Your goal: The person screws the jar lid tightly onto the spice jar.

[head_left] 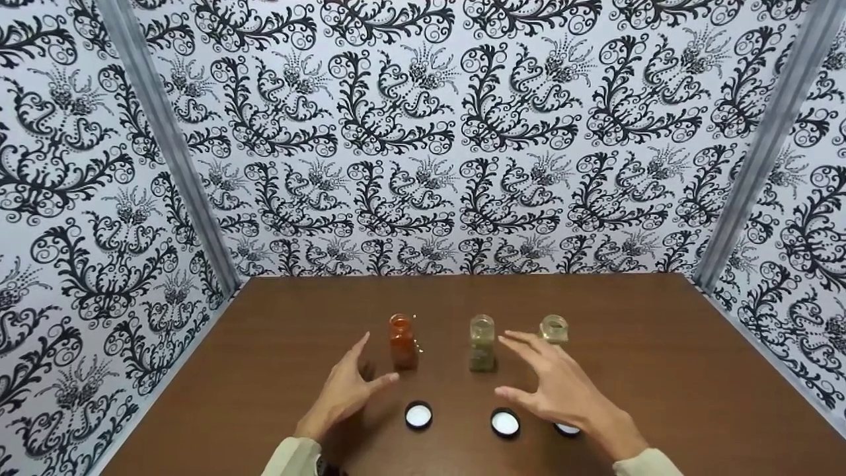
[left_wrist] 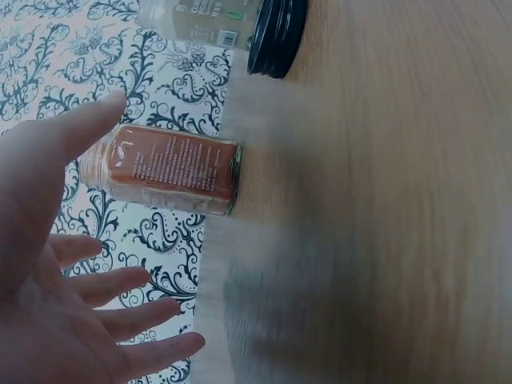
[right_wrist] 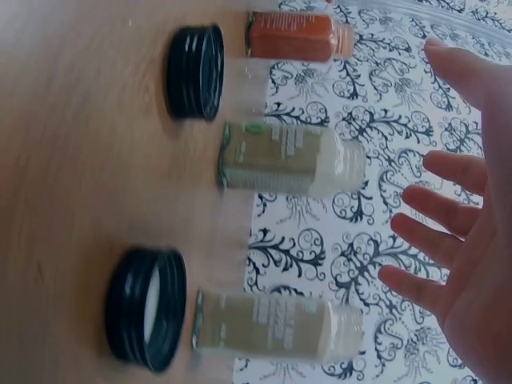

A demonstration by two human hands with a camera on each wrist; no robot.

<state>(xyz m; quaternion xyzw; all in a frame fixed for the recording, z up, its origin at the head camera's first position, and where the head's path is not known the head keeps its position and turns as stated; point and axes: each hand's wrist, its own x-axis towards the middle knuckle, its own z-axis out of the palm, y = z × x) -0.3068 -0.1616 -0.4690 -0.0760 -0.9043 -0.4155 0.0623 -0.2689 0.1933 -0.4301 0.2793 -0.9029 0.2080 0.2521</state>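
Three glass spice jars without lids stand upright in a row: one with orange-red powder [head_left: 403,347], one with greenish powder [head_left: 482,347], and a third pale green one [head_left: 554,328], partly hidden by the right hand in the head view. My left hand [head_left: 345,391], fingers spread, is just left of the orange-red jar [left_wrist: 172,168] and holds nothing. Between the greenish jar [right_wrist: 280,158] and the third jar [right_wrist: 268,326], my right hand [head_left: 565,387] hovers with fingers extended, also holding nothing. Both hands appear apart from the jars.
Three black lids lie white side up nearer the front: a left lid [head_left: 418,416], a middle lid [head_left: 505,423] and a right lid [head_left: 567,430] partly under the right hand. Small pale specks lie by the orange-red jar. A patterned wall [head_left: 423,198] borders the brown table [head_left: 297,311].
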